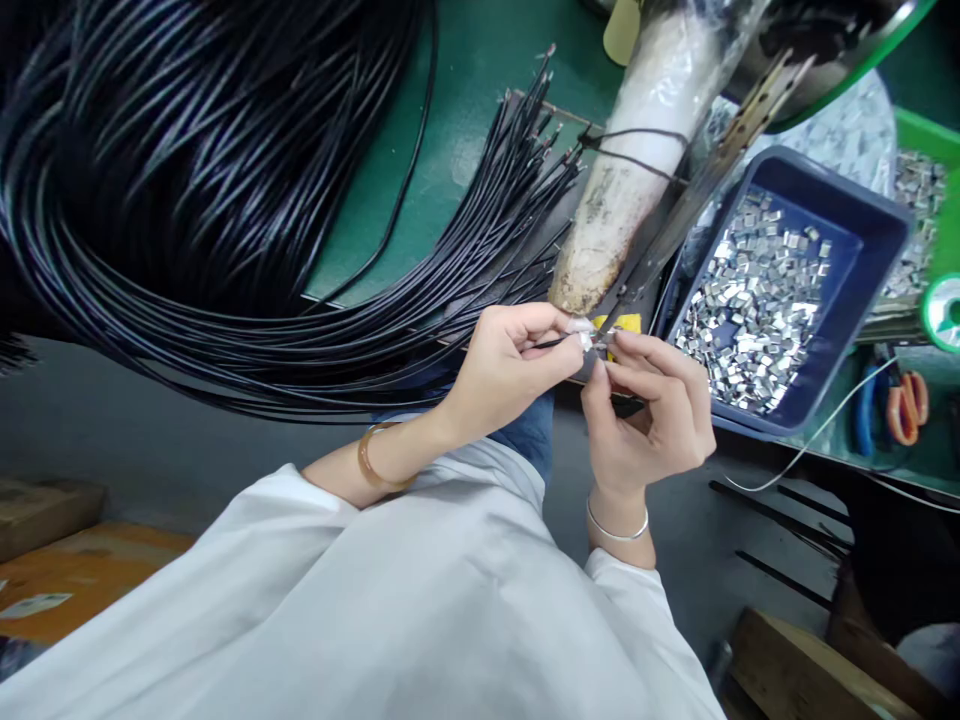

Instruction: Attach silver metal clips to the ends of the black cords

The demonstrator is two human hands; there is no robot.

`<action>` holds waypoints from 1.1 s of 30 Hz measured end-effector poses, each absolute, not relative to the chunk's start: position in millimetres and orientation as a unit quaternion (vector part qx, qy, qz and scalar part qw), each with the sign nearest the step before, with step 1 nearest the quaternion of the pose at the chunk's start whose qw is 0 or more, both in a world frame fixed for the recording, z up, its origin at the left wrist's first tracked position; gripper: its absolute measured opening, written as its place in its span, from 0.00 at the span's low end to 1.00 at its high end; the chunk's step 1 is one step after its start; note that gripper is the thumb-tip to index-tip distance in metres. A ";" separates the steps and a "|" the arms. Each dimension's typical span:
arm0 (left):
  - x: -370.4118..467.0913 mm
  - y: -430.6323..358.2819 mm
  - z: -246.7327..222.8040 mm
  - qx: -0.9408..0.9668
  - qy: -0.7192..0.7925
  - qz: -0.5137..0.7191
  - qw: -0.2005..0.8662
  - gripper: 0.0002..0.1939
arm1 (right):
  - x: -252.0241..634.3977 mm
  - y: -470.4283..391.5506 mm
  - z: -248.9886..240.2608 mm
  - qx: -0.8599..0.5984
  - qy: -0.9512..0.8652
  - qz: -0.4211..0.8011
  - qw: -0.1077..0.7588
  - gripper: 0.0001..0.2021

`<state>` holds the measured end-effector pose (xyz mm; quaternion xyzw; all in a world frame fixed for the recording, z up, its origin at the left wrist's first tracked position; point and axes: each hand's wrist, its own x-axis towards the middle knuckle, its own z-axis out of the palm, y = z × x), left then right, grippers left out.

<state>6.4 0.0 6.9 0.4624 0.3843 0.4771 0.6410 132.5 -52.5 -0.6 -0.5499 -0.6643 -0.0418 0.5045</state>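
My left hand [517, 355] is closed in a pinch on the end of a thin black cable [549, 344]. A small shiny silver piece [586, 341] shows at its fingertips. Facing it, my right hand [654, 405] is closed too, thumb and fingers pinched close to the cable end; what it holds is too small to make out. A thin dark metal rod [660, 240] slants down to just above both sets of fingertips. Alongside the rod hangs a white plastic-wrapped cylinder [626, 190] with a browned lower end. A yellow piece [626, 325] lies behind my fingers.
Many black cables [360, 330] sweep in from the left, stripped ends on the green table [450, 120]. At right stands a blue bin [862, 240] of small silver metal pieces [757, 290]. Orange-handled pliers [906, 408] lie beyond it. Cardboard boxes [97, 575] sit below left.
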 end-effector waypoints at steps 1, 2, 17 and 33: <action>5.9 0.2 7.0 0.462 0.380 0.476 0.644 0.04 | 132.6 -52.5 -0.8 -0.545 -0.668 -0.042 0.506 0.11; 5.4 0.5 7.1 0.463 0.376 0.475 0.648 0.03 | 132.9 -52.7 -1.2 -0.541 -0.670 -0.041 0.506 0.11; 3.5 -2.8 6.1 0.472 0.379 0.465 0.646 0.05 | 133.0 -56.0 -2.8 -0.563 -0.658 -0.033 0.498 0.10; 6.1 -1.6 6.4 0.483 0.396 0.469 0.624 0.05 | 135.1 -53.1 -0.7 -0.558 -0.680 -0.077 0.468 0.10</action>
